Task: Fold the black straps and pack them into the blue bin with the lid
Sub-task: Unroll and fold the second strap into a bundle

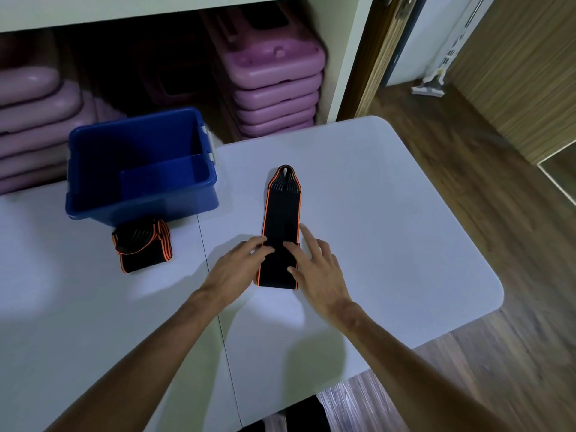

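Observation:
A black strap with orange edges (281, 213) lies lengthwise on the white table (389, 232), its looped end pointing away from me. My left hand (240, 263) presses its fingertips flat on the strap's near part from the left. My right hand (314, 266) rests on the same part from the right, fingers spread. A second black strap (141, 249), folded into a bundle, sits just in front of the blue bin (141, 210). The bin stands open at the table's back left and looks empty inside. No lid is visible.
Stacks of purple plastic steps (274, 88) fill the shelf behind the table. The table's rounded right corner borders a wooden floor. A white mop (430, 85) leans by the door at the far right. A seam (215, 300) runs down the tabletop.

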